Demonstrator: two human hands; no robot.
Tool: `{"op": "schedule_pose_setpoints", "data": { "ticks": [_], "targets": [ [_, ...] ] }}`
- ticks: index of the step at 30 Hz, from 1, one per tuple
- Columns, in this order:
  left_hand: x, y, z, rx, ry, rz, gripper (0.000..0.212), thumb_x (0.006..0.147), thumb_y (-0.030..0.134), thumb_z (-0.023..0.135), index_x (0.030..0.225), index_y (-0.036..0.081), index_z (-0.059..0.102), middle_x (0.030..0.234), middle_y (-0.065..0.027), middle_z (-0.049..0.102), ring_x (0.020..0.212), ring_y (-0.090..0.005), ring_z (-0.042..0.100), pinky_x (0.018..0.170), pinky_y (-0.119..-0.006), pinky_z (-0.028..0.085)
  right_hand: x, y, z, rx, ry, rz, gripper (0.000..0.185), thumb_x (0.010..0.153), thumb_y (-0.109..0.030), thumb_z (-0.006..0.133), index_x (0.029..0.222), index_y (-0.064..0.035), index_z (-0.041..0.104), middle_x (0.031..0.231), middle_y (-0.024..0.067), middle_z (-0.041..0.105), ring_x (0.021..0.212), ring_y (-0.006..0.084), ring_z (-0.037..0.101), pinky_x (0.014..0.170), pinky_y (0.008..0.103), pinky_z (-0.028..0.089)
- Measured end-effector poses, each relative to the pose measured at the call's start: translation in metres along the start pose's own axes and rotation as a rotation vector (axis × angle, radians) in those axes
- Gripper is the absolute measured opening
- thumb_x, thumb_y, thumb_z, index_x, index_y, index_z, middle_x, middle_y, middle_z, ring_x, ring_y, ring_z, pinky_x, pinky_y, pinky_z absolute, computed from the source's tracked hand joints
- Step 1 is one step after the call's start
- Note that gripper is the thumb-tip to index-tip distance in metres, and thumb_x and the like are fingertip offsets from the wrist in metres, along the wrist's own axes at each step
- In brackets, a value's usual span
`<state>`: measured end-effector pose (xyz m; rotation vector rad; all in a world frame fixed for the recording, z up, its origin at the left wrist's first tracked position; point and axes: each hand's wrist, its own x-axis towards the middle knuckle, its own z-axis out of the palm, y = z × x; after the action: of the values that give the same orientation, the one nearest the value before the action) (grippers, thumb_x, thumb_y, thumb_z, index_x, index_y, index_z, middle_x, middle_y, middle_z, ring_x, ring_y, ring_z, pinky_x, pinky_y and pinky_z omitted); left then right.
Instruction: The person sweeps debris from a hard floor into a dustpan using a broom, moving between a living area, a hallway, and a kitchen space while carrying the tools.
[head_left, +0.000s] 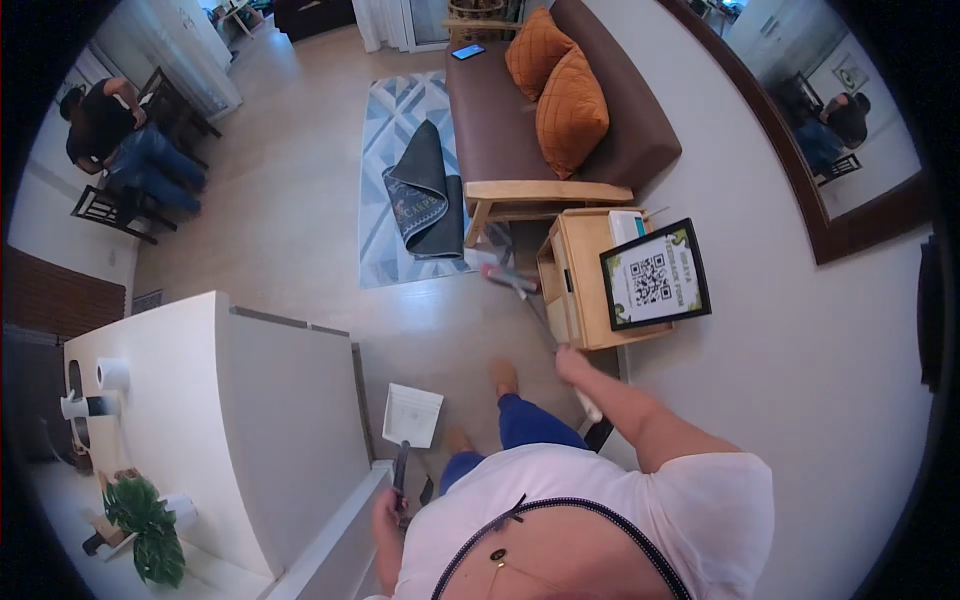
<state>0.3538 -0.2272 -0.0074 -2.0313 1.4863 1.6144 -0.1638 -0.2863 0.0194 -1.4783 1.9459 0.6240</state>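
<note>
My right hand (573, 365) grips the handle of a broom, whose blurred red and white head (510, 277) is low over the floor beside the wooden cabinet and the rug's near corner. In my left hand (389, 506) is the dark handle of a white dustpan (413, 415), which lies near my feet. A blue and white patterned rug (382, 262) is spread beside the sofa. On it rests a folded dark mat (427, 202) with lettering on part of it.
A brown sofa (487, 112) with orange cushions (572, 112) and a phone (468, 52) stands ahead. The wooden cabinet (585, 277) bears a framed printed sign (655, 275). A white partition (292, 390) is at the left. Another person (112, 127) sits at a dark table, back left.
</note>
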Motion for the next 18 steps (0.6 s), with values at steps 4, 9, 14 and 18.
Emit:
{"op": "schedule_pose_setpoints", "data": {
  "ticks": [4,9,14,18],
  "targets": [
    [-0.016,0.029,0.016,0.225,0.175,0.195,0.020,0.062,0.013,0.056,0.078,0.002,0.056,0.062,-0.0148,0.054,0.056,-0.0271,0.052,0.054,-0.036,0.042,-0.022,-0.006,-0.009,0.165,-0.144,-0.126,0.030,0.063,-0.010,0.050,0.089,0.0047,0.050,0.078,0.0216,0.055,0.075,0.0310,0.055,0.065,0.0385,0.044],
    [-0.060,0.149,0.021,0.305,0.190,0.001,0.024,0.060,0.016,0.059,0.079,0.002,0.057,0.076,-0.0186,0.056,0.073,-0.0257,0.055,0.062,-0.034,0.041,-0.045,0.039,-0.077,0.366,-0.316,-0.137,0.036,0.063,-0.008,0.048,0.097,0.0014,0.047,0.075,0.0238,0.054,0.072,0.0315,0.056,0.062,0.0390,0.044],
    [-0.060,0.157,0.032,0.186,0.169,0.004,0.017,0.063,0.014,0.056,0.076,0.002,0.055,0.066,-0.0144,0.054,0.064,-0.0241,0.053,0.059,-0.034,0.041,-0.015,0.062,-0.111,0.278,-0.059,-0.070,0.032,0.066,-0.007,0.046,0.095,0.0056,0.046,0.076,0.0242,0.054,0.072,0.0345,0.055,0.063,0.0405,0.043],
    [-0.121,0.243,0.037,-0.296,0.467,0.364,0.006,0.067,0.006,0.053,0.071,0.002,0.051,0.061,-0.0051,0.048,0.058,-0.0152,0.046,0.054,-0.026,0.038,0.027,0.056,-0.067,0.264,0.244,-0.099,0.020,0.059,-0.006,0.054,0.076,0.0048,0.055,0.080,0.0218,0.055,0.075,0.0315,0.055,0.064,0.0372,0.045]
  ]
}}
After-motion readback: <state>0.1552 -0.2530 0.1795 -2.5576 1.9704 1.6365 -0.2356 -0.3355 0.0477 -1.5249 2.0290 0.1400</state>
